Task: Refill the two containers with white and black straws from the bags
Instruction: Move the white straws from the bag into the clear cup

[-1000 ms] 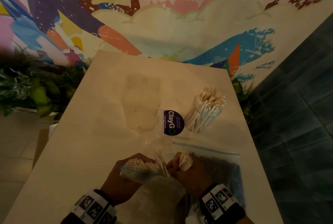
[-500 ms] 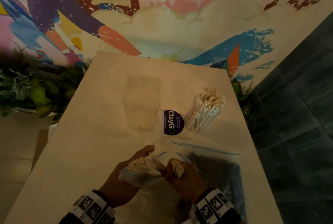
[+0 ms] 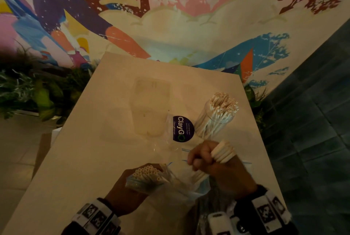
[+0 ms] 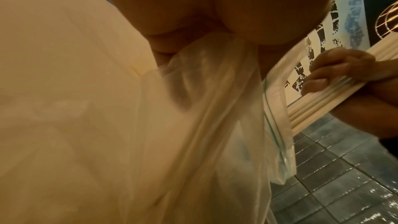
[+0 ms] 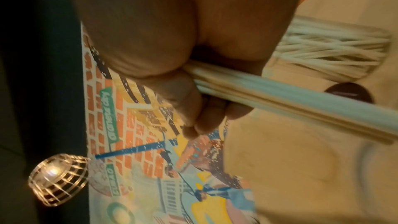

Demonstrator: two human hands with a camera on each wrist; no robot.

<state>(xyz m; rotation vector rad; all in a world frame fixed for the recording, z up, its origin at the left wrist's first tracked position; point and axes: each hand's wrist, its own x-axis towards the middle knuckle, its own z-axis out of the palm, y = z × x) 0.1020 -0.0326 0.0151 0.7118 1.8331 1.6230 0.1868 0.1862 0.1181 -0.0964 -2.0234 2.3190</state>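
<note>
My right hand (image 3: 208,159) grips a bundle of white straws (image 3: 223,151), lifted out of the clear zip bag (image 3: 170,183) and held just short of the clear container of white straws (image 3: 217,117). The right wrist view shows the same bundle (image 5: 280,98) clasped in curled fingers. My left hand (image 3: 136,183) holds the bag's mouth, where more white straws (image 3: 147,174) stick out. In the left wrist view the bag (image 4: 215,108) hangs from that hand. A second clear container (image 3: 149,106) stands left of the full one and looks empty. A bag of dark straws (image 3: 217,202) lies under my right wrist.
A round purple ClayGo sticker (image 3: 182,128) sits between the two containers. The pale table (image 3: 85,149) ends at a painted wall behind, green plants (image 3: 28,92) on the left and dark floor tiles (image 3: 312,140) on the right.
My right hand has pulled the bundle of white straws out of the bag and raised it up and right toward the full container. The left hand has stayed on the bag.
</note>
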